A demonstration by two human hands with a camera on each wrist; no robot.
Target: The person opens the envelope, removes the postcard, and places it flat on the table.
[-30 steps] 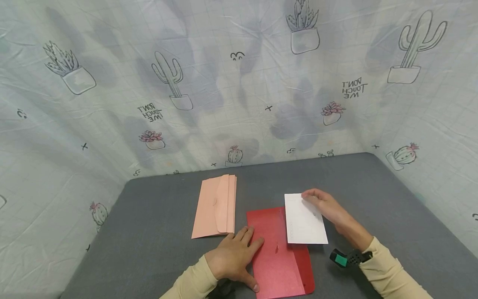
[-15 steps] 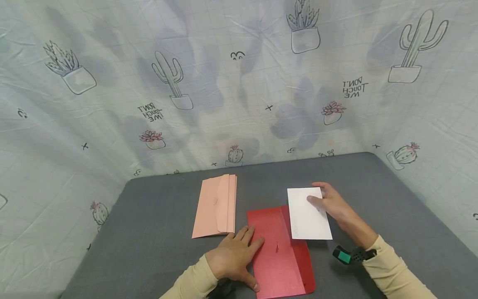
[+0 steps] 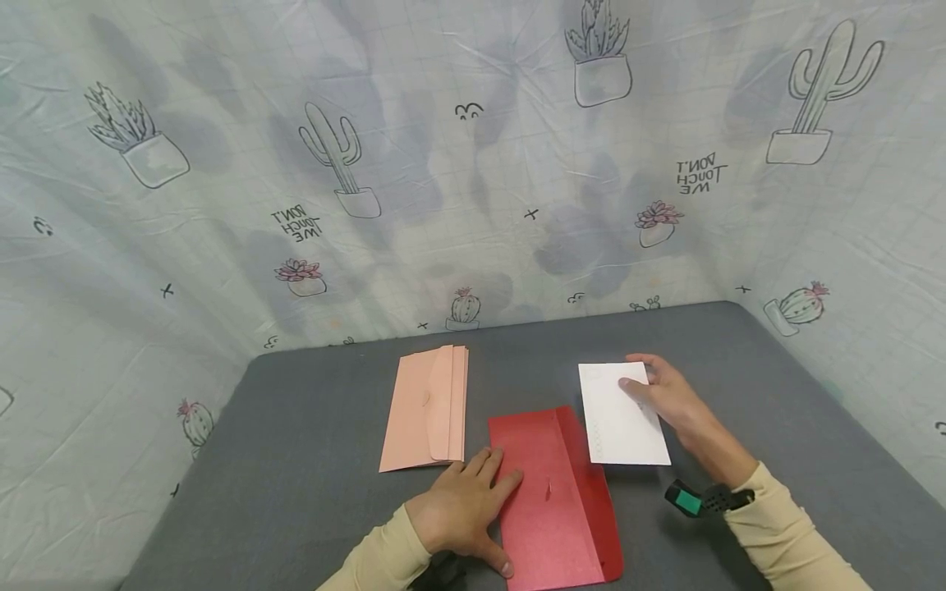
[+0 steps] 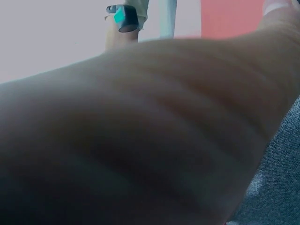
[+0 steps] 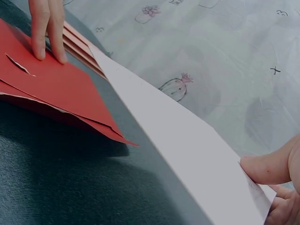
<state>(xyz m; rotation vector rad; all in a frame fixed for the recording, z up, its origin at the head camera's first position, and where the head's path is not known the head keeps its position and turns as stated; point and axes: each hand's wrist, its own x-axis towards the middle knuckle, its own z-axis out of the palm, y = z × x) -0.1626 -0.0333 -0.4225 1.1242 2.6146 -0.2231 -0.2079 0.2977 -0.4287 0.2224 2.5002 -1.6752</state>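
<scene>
My left hand [image 3: 466, 505] rests spread on the left side of a red envelope [image 3: 543, 492], pressing it to the table. The envelope's flap [image 3: 589, 492] lies unfolded along its right side, and a small slit shows in its front. In my right hand [image 3: 668, 398] is a white card [image 3: 622, 414], pinched at its upper right with the thumb on top and fingers behind. The right wrist view shows the card [image 5: 164, 122] tilted and raised off the table, apart from the envelope. My own wrist blocks most of the left wrist view.
A stack of pink envelopes [image 3: 424, 406] lies just beyond my left hand, left of the red envelope. The grey table [image 3: 310, 460] ends against a white curtain [image 3: 414, 164] printed with cactus drawings, which also closes off both sides.
My right hand has taken the card by its edge, thumb now on top, and moved it right and farther off, away from the red envelope. The left hand has stayed put.
</scene>
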